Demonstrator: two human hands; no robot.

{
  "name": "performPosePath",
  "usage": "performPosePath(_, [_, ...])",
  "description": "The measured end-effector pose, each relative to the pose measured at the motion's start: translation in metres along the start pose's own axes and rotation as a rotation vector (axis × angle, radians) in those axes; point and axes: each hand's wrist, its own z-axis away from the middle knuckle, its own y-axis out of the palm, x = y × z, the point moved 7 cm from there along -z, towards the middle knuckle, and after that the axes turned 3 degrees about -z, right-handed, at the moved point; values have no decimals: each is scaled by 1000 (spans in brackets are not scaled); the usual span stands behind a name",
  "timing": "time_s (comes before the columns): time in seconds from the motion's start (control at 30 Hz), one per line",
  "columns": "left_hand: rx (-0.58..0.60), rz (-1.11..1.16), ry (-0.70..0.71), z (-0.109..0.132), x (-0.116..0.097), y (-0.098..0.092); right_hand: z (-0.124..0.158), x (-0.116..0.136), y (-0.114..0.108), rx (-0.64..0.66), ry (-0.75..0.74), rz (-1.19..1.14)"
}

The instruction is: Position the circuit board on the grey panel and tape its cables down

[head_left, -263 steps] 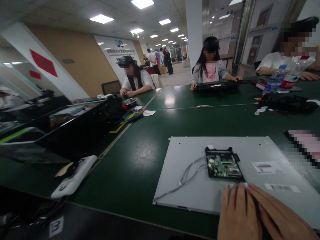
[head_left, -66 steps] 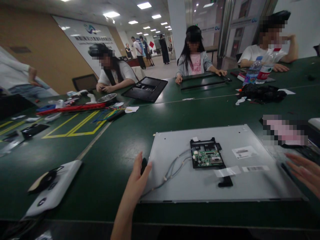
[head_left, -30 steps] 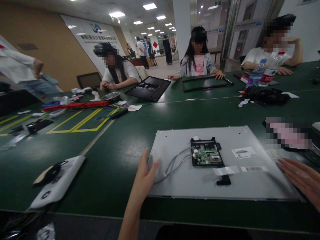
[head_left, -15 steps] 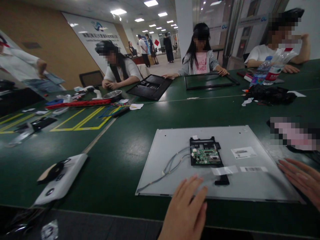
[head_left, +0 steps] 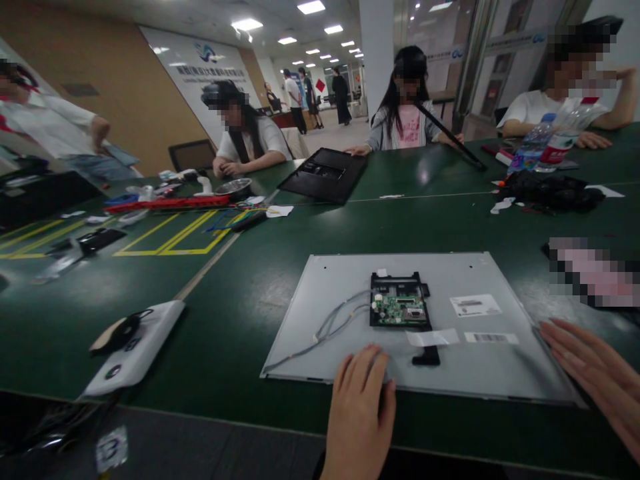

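Observation:
A grey metal display panel (head_left: 330, 287) lies flat on the green table before me. Screwless to the eye, a black bracket (head_left: 376, 313) with a green circuit board (head_left: 400, 309) sits on its back, and thin grey cables (head_left: 327, 333) run from the board to the near left corner. My left hand (head_left: 359, 400) rests at the panel's near edge, fingers stretched out over it. Along the right edge lies my right hand (head_left: 585, 363), flat and extended, its fingertips against the side. Neither hand holds anything. Clear tape (head_left: 433, 338) and white labels (head_left: 475, 305) are stuck on the panel.
A white box (head_left: 135, 353) carrying a black-and-tan item stands to the left. Across the table are a black housing (head_left: 325, 175), plastic bottles (head_left: 555, 150) and a black bag (head_left: 550, 190). One co-worker holds a thin black frame (head_left: 450, 137). A blurred pink-and-black object (head_left: 595, 273) lies right.
The panel has slid a little to the left on the table, both hands moving with it. Across the table, a co-worker has tipped the black frame up from lying flat.

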Motion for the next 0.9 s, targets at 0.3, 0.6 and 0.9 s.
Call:
performPosePath(0.3, [40, -199, -182, -1, 1, 6, 2, 3, 29, 165, -14, -34])
performPosePath(0.6, [61, -228, -329, -10, 5, 9, 9, 20, 55, 376, -211, 160])
performPosePath(0.9, [64, -246, -457, -16, 17, 5, 15, 54, 77, 605, -432, 498])
